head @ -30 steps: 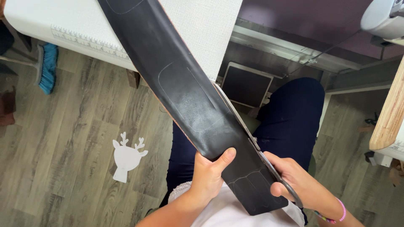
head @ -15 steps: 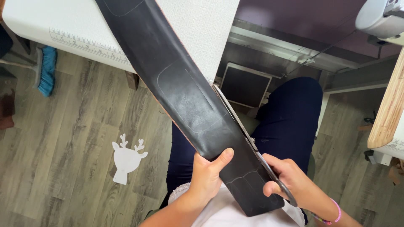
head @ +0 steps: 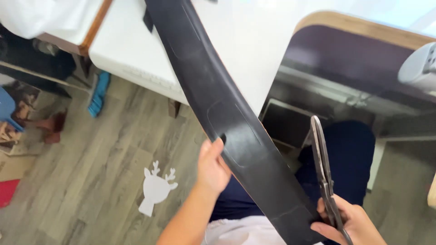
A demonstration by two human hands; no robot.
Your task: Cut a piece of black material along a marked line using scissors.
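Note:
A long black strip of stiff sheet material (head: pixel 218 100) runs diagonally from the top centre down to my lap. My left hand (head: pixel 212 167) grips its left edge about midway, thumb on top. My right hand (head: pixel 352 222), at the lower right, holds a pair of grey metal shears (head: pixel 321 168) that point upward with the blades together, just right of the strip's lower end. My dark blue trouser legs (head: pixel 349 159) show beneath the strip.
A white table (head: pixel 136 50) stands ahead, a desk with a wooden rim (head: pixel 363 31) to the right. A white reindeer-shaped cutout (head: pixel 156 187) lies on the grey wood floor. A blue brush (head: pixel 98 93) and clutter sit at the left.
My left hand slid up the strip's edge. My right hand let go of the strip's lower end and now holds shears raised beside it. The view tilted toward the table.

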